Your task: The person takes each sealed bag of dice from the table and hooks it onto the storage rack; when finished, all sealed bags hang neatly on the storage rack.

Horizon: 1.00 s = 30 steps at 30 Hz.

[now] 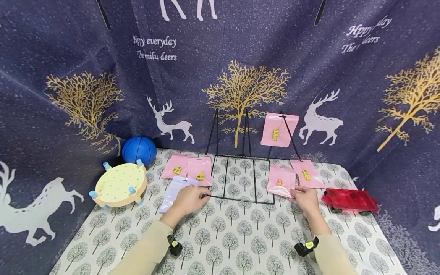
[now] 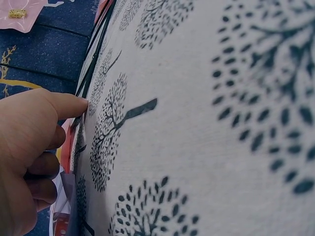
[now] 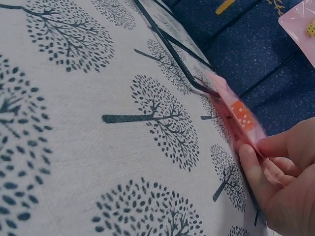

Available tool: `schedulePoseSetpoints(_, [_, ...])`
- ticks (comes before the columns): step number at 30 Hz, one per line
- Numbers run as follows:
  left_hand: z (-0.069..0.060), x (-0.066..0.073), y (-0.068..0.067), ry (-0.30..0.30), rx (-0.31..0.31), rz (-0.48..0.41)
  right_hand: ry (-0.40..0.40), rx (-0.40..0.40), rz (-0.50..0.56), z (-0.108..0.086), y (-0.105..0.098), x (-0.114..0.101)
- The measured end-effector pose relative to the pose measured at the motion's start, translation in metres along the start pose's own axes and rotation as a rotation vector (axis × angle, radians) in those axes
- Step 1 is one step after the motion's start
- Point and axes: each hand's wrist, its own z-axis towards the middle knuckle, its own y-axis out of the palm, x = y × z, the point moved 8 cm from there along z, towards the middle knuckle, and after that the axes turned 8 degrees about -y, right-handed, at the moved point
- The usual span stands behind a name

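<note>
A black wire rack lies at the middle of the table, its hooked prongs rising at the back. My left hand grips the rack's front left corner between thumb and forefinger, the other fingers curled. My right hand pinches the lower right corner of a pink zip bag showing orange dice. That bag lies by the rack's right side. Another pink bag with yellow dice hangs from the right prong. Next to the left hand is a pale lilac bag, partly covered by the hand.
Two pink bags with yellow dice, one nearer and one behind, lie left of the rack. Another pink bag lies right. A red toy car stands far right; a yellow round stool-like toy and blue ball stand left.
</note>
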Motion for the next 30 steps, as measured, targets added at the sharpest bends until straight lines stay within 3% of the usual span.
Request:
schedulePoseSetpoints(17, [0.0, -0.002, 0.001, -0.009, -0.009, -0.017, -0.066, -0.043, -0.032, -0.013, -0.001, -0.002])
schedulePoseSetpoints(30, [0.0, -0.003, 0.002, -0.015, -0.016, -0.021, -0.173, 0.044, -0.107, -0.026, -0.013, -0.004])
